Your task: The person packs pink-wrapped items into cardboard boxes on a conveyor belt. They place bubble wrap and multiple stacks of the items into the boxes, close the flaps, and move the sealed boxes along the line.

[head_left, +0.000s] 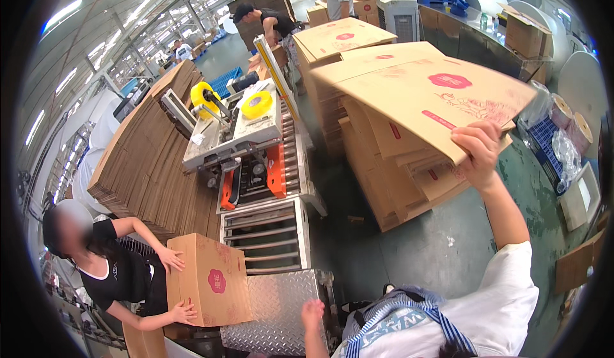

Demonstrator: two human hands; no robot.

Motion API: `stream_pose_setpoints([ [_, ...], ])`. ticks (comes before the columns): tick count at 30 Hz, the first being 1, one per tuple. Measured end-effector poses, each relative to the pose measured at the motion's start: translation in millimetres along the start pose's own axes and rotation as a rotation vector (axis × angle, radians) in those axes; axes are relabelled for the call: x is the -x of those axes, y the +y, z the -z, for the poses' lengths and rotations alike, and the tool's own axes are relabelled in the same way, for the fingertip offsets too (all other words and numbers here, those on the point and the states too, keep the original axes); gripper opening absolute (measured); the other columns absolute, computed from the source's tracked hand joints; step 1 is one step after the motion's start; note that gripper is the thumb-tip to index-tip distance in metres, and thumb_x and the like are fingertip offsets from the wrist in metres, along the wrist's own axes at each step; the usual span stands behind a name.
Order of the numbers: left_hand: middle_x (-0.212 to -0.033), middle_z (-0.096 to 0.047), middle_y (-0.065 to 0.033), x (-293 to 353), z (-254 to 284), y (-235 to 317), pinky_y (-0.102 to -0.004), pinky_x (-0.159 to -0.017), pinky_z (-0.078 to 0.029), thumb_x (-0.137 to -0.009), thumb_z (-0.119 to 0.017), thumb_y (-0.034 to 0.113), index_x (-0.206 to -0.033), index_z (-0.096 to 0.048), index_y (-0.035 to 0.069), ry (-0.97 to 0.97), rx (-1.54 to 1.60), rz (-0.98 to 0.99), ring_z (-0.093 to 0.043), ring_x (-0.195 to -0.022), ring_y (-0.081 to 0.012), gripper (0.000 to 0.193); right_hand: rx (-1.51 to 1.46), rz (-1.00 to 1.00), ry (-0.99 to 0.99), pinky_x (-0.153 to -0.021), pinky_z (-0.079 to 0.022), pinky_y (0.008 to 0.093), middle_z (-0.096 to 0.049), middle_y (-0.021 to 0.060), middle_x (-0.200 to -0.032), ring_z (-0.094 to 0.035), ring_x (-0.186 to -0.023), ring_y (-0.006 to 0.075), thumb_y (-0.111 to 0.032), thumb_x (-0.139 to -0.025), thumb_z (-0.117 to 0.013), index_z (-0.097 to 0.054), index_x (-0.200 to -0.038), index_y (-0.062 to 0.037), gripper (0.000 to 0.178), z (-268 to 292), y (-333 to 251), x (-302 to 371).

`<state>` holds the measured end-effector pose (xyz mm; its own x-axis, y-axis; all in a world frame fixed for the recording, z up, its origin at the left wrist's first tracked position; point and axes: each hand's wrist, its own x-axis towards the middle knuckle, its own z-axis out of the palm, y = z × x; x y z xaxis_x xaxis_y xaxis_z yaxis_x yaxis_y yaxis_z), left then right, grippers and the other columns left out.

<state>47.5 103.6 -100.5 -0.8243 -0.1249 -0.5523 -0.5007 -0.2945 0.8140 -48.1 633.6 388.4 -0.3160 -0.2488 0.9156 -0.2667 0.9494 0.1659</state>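
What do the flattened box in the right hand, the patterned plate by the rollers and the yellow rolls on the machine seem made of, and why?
Flattened box: probably corrugated cardboard, matte; stiff, brown, with printing.
Patterned plate: apparently metal, semi-glossy; grey, tread pattern, soft sheen.
Yellow rolls: perhaps plastic tape, glossy; smooth, vivid sides, though the film itself is unclear.

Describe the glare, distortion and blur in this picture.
In the head view, a ceiling light at upper left blows out white; the head view's fisheye bows the cardboard stack at left and blackens the corners; in the head view, the cardboard sheet in the right hand looks slightly smeared at its right corner.
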Motion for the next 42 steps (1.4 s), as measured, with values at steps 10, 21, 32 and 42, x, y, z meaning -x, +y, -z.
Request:
stream_pose_setpoints([
  [10,-0.119,-0.057,-0.0154,121,-77,226,-0.0500,-0.104,-0.033,-0.083,-0.068,0.030,-0.122,-0.050,0.005,0.849,-1.160,-1.181,-0.058,-0.103,-0.0334,0.050,-1.245,0.229,-0.133,-0.095,-0.030,0.0429,-0.067,-0.0021,-0.075,-0.056,-0.068,0.0143,-0.039,-0.088,-0.062,-0.065,-0.073,-0.0135,0.030,-2,-67,-53],
  [21,-0.078,-0.061,-0.0023,218,47,209,-0.0448,-0.093,-0.037,-0.075,-0.073,0.037,-0.078,-0.061,0.012,1.182,-1.476,-0.503,-0.057,-0.082,-0.0230,0.028,-0.736,-0.089,-0.615,-0.090,-0.043,0.0411,-0.061,0.0142,-0.106,-0.058,-0.107,0.0274,-0.019,-0.077,-0.072,-0.058,-0.108,-0.0054,0.036,-257,-350,7],
  [32,-0.106,-0.062,-0.0210,167,113,297,-0.0583,-0.094,-0.036,-0.091,-0.042,0.042,-0.100,-0.064,0.004,0.875,-1.302,-0.023,-0.061,-0.101,-0.0332,0.046,-1.013,0.522,-0.493,-0.109,-0.029,0.0470,-0.047,0.0054,-0.141,-0.042,-0.132,0.0239,-0.023,-0.073,-0.073,-0.053,-0.129,-0.0110,0.060,-240,-510,58],
  [42,-0.088,-0.068,-0.0205,173,217,266,-0.0511,-0.076,-0.050,-0.096,-0.046,0.035,-0.091,-0.063,0.004,0.781,-1.233,0.054,-0.066,-0.088,-0.0385,0.035,-1.254,0.588,-0.653,-0.080,-0.037,0.0386,-0.059,0.0001,-0.075,-0.052,-0.075,0.0229,-0.018,-0.069,-0.073,-0.064,-0.078,-0.0128,0.014,-218,-459,31],
])
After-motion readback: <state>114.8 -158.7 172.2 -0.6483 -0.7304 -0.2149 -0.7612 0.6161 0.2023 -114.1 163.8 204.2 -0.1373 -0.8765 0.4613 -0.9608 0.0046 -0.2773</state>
